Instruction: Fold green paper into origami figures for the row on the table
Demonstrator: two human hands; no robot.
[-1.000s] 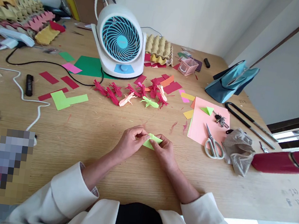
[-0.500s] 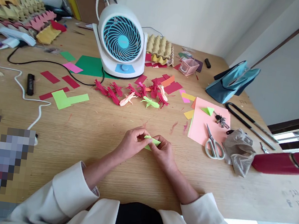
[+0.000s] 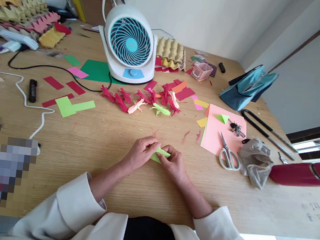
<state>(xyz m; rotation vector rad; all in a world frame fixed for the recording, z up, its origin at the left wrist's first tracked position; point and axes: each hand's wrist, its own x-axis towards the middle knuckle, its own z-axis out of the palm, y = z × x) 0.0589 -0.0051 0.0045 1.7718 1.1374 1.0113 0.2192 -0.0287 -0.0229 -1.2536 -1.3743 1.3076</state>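
A small folded piece of light green paper (image 3: 155, 157) is pinched between my two hands, low over the table. My left hand (image 3: 144, 150) has thumb and forefinger closed on its upper left part. My right hand (image 3: 174, 162) grips its right end, thumb on top and fingers behind. Beyond my hands lies a row of folded paper figures: several red ones (image 3: 120, 102), a peach one (image 3: 137, 106) and a light green one (image 3: 161, 109). The fingers hide part of the paper's folds.
A white fan (image 3: 131, 46) stands at the back. On the right are scissors (image 3: 228, 155) by a stack of pink paper (image 3: 210, 136), a crumpled cloth (image 3: 256, 163) and a red bottle (image 3: 299, 175). On the left, a black marker (image 3: 32, 90) lies near a white cable (image 3: 42, 119).
The fingers have shifted on the light green paper, and more of its lower left surface shows. My left thumb has moved slightly up and left. The other objects stay where they were.
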